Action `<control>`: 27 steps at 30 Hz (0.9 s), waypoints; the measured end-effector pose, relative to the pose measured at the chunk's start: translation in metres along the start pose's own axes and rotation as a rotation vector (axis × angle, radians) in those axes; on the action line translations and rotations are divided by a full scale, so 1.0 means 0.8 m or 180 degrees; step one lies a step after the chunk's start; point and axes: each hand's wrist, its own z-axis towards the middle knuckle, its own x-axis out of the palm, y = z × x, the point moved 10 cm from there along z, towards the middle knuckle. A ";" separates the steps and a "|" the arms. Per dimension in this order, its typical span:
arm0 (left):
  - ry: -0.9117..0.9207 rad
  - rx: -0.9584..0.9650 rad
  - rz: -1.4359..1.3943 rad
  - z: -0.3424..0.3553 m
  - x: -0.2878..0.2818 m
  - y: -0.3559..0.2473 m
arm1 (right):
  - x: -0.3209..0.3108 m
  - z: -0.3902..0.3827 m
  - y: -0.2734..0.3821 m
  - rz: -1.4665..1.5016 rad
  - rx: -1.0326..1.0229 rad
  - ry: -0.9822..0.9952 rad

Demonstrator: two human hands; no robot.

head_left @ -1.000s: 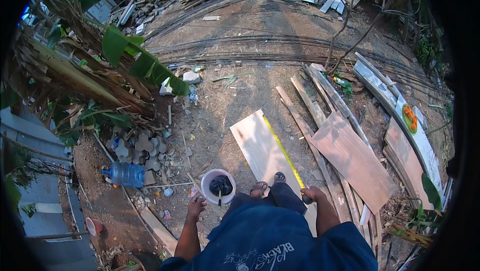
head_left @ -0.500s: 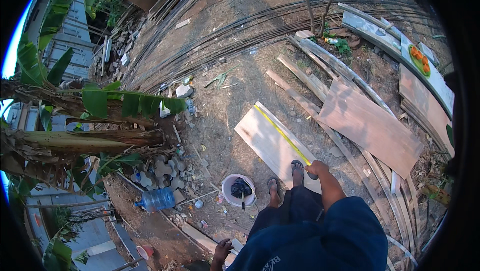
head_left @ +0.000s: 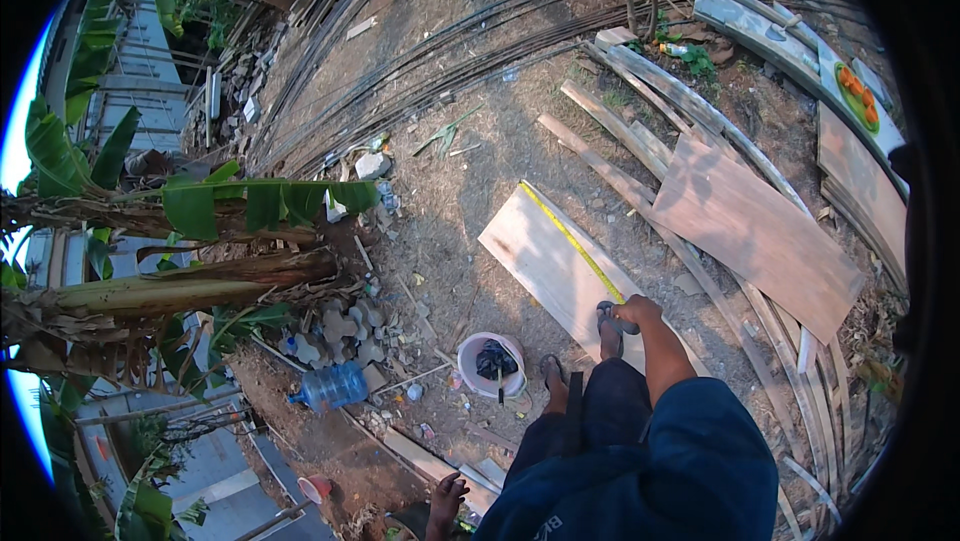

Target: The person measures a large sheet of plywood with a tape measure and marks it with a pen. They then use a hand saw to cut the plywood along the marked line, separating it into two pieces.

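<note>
The right hand (head_left: 632, 311) grips a tape measure (head_left: 577, 245), its yellow blade already drawn out over the pale board (head_left: 543, 257) on the ground, not yet wound back. No mark on the wood can be made out. The left hand (head_left: 447, 493), fingers loosely bent, seems empty near a plank (head_left: 425, 454). Beyond sits a bucket (head_left: 469, 366).

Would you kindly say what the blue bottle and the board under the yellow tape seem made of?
The blue bottle is probably glossy plastic, judging by its translucent, shiny body. The board looks like bare wood, perhaps plywood: pale tan, matt, with a darker smudge.
</note>
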 end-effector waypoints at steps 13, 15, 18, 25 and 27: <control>0.0252 0.0045 0.0321 0.027 0.024 0.004 | 0.015 0.016 -0.025 0.0096 0.0112 0.0141; 0.0184 0.0100 0.0339 0.037 0.019 -0.005 | 0.020 0.017 -0.024 0.0050 0.0036 0.0088; 0.0351 0.0708 0.0537 0.053 0.040 -0.040 | 0.025 0.015 -0.028 0.0356 -0.0150 -0.0170; 0.0300 0.1403 0.0071 0.113 0.056 -0.076 | 0.073 -0.015 -0.070 0.1267 -0.1222 0.0233; 0.0404 0.1465 0.0310 0.149 0.062 -0.070 | 0.078 -0.033 -0.109 0.1516 -0.1212 -0.0100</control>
